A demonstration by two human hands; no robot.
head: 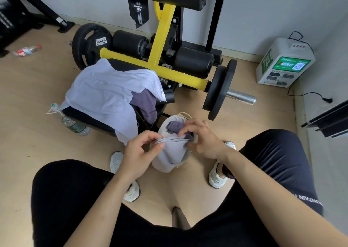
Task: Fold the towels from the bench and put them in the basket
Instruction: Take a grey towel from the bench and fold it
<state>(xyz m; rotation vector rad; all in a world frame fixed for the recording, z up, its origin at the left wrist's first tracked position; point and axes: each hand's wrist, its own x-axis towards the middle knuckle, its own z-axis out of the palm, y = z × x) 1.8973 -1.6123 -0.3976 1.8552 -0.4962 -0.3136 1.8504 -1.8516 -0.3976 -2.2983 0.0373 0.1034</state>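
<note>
A small folded pale lavender towel point(172, 149) hangs over the pale basket point(165, 123) on the floor between my feet. My left hand point(140, 152) pinches the towel's left end. My right hand point(202, 137) grips its right end at the basket rim. A darker purple towel point(174, 126) lies inside the basket. On the black bench point(82, 116) to the left lie a large pale lavender towel point(105, 94) and a crumpled purple towel point(146, 101).
A yellow-framed weight machine point(160, 45) with black plates and a steel bar end point(241, 97) stands behind the basket. Two plastic bottles, one point(73, 125) beside the bench and one point(26, 50) far left. A white charging box point(284, 62) with a cable sits by the right wall.
</note>
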